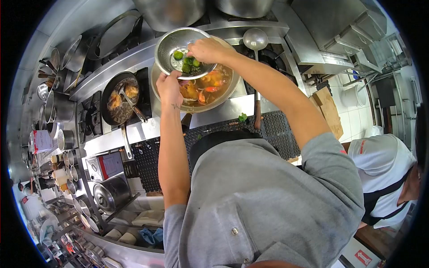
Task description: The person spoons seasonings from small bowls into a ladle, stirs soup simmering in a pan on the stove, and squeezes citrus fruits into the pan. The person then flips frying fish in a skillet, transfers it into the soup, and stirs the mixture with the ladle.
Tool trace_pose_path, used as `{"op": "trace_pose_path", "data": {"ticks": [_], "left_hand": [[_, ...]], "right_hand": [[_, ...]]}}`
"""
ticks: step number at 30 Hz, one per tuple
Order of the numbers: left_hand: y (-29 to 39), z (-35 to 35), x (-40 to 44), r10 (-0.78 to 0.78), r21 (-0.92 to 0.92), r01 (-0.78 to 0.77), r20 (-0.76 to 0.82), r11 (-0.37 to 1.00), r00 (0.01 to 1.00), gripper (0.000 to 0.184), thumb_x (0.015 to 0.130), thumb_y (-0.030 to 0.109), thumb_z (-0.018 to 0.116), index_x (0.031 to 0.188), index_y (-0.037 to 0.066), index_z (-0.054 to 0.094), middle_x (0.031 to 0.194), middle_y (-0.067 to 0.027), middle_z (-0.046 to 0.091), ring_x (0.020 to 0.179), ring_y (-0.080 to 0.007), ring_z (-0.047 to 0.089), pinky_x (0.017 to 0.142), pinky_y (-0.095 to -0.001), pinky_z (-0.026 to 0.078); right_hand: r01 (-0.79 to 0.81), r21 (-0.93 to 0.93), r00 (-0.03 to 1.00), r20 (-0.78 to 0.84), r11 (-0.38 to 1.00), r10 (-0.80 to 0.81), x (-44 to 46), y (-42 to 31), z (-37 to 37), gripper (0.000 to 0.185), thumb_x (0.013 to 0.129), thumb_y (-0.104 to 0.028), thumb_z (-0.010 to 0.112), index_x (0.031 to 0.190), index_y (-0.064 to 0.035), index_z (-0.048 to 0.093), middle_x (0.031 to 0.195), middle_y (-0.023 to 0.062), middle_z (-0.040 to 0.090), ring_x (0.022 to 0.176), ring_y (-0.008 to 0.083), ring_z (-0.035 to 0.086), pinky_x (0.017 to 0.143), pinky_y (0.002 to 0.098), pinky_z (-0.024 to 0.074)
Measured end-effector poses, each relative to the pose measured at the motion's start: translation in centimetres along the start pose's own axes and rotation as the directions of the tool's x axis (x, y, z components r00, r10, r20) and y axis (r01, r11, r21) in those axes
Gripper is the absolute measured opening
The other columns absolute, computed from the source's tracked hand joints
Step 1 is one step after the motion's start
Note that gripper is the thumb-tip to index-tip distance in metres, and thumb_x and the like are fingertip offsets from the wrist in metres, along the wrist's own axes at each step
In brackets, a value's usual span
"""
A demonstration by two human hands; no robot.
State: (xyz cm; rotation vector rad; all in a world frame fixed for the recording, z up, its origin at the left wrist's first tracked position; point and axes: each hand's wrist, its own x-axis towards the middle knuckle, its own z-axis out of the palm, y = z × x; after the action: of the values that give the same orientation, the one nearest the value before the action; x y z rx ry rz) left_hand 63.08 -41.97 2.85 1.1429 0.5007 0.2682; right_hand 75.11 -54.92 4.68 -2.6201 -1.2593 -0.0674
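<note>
My left hand [170, 91] grips the near rim of a shiny steel bowl [166, 50], its thumb over the edge. The bowl is tilted above a wide pot [156, 76] of brown broth [230, 80] with orange and red pieces in it. Several bright green vegetable pieces [192, 63] lie inside the bowl. Over the bowl's right side, my right hand [208, 50] reaches in with bent fingers close to the greens. Whatever its fingertips hold is hidden.
To the left, a black frying pan [109, 96] holds browned pieces in bubbling oil with a metal utensil [132, 105]. A long-handled ladle [256, 40] rests right of the pot. A co-worker [380, 172] in white stands at the right. Large pots [170, 13] line the back.
</note>
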Motion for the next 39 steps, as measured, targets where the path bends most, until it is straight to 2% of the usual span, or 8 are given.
{"op": "trace_pose_path", "data": {"ticks": [17,20,22,26,29,31,35,39], "left_hand": [[0.2,-0.6,-1.2,0.006,-0.045,-0.007,-0.008,0.999,1.000,0.013,0.076,-0.004,0.052,0.088,-0.004,0.055,0.082,-0.0112,0.062,0.066,-0.0163,0.061,0.053,-0.0247,0.051],[0.2,-0.6,-1.1,0.011,-0.056,-0.012,-0.028,0.998,1.000,0.012,0.076,-0.004,0.052,0.087,-0.004,0.056,0.083,-0.0117,0.062,0.067,-0.0160,0.061,0.054,-0.0250,0.052],[0.3,-0.7,-1.2,0.015,-0.054,-0.017,-0.030,0.998,0.999,0.012,0.076,-0.004,0.053,0.087,-0.004,0.056,0.083,-0.0112,0.062,0.067,-0.0153,0.061,0.054,-0.0248,0.052],[-0.2,-0.5,-0.9,0.021,-0.030,-0.022,-0.021,0.999,1.000,0.014,0.075,-0.004,0.053,0.089,-0.004,0.058,0.083,-0.0099,0.062,0.066,-0.0145,0.060,0.051,-0.0241,0.049],[-0.4,-0.9,-0.8,0.004,-0.021,-0.005,-0.040,1.000,0.999,0.013,0.076,-0.003,0.053,0.089,-0.003,0.057,0.083,-0.0100,0.062,0.067,-0.0155,0.060,0.055,-0.0257,0.050],[-0.1,-1.0,-0.9,-0.005,-0.043,0.004,-0.035,0.999,0.999,0.012,0.078,-0.003,0.053,0.089,-0.002,0.056,0.084,-0.0102,0.062,0.068,-0.0162,0.060,0.059,-0.0272,0.050],[0.2,-0.8,-0.7,0.014,-0.036,-0.015,-0.028,0.999,1.000,0.012,0.078,-0.004,0.052,0.089,-0.003,0.055,0.086,-0.0111,0.062,0.072,-0.0175,0.061,0.061,-0.0280,0.051],[0.1,-0.2,-0.4,0.027,-0.035,-0.028,-0.031,0.999,0.999,0.015,0.076,-0.004,0.051,0.089,-0.004,0.058,0.082,-0.0107,0.062,0.067,-0.0165,0.061,0.052,-0.0258,0.050]], "right_hand": [[0.011,0.104,0.998,-0.067,0.995,-0.004,1.4,-0.8,1.3,0.022,0.080,-0.019,0.054,0.079,-0.0013,0.066,0.080,0.0201,0.065,0.076,0.0368,0.063,0.066,0.0486,0.0488],[0.217,-0.054,0.896,-0.386,0.975,-0.220,1.0,-0.3,1.5,0.026,0.080,-0.025,0.060,0.090,-0.0007,0.060,0.078,0.0176,0.063,0.074,0.0365,0.062,0.066,0.0477,0.0475],[0.276,-0.138,0.958,0.121,0.951,-0.260,0.5,-0.4,1.2,0.025,0.076,-0.024,0.065,0.089,-0.0035,0.062,0.081,0.0170,0.064,0.076,0.0346,0.062,0.067,0.0452,0.0489],[0.240,-0.155,0.933,0.311,0.958,-0.183,-0.1,-0.9,1.0,0.024,0.073,-0.020,0.068,0.090,-0.0045,0.062,0.085,0.0175,0.064,0.081,0.0341,0.062,0.070,0.0435,0.0499],[0.210,-0.054,0.937,0.297,0.976,-0.185,-0.1,-0.5,0.6,0.019,0.076,-0.016,0.060,0.090,-0.0033,0.065,0.087,0.0184,0.065,0.078,0.0278,0.065,0.068,0.0387,0.0513],[-0.082,0.689,0.980,0.188,0.720,-0.069,0.2,0.9,0.3,0.024,0.083,-0.018,0.057,0.102,-0.0038,0.061,0.084,0.0107,0.064,0.070,0.0172,0.062,0.060,0.0323,0.0485],[-0.204,0.803,0.952,0.297,0.560,-0.079,0.0,2.4,0.3,0.027,0.093,-0.021,0.049,0.115,-0.0068,0.056,0.080,0.0010,0.059,0.060,0.0063,0.045,0.057,0.0210,0.0406],[-0.004,0.575,0.988,0.129,0.818,-0.086,0.5,2.6,1.7,0.023,0.092,-0.018,0.048,0.105,0.0001,0.056,0.078,0.0128,0.063,0.067,0.0209,0.059,0.058,0.0345,0.0445]]}}
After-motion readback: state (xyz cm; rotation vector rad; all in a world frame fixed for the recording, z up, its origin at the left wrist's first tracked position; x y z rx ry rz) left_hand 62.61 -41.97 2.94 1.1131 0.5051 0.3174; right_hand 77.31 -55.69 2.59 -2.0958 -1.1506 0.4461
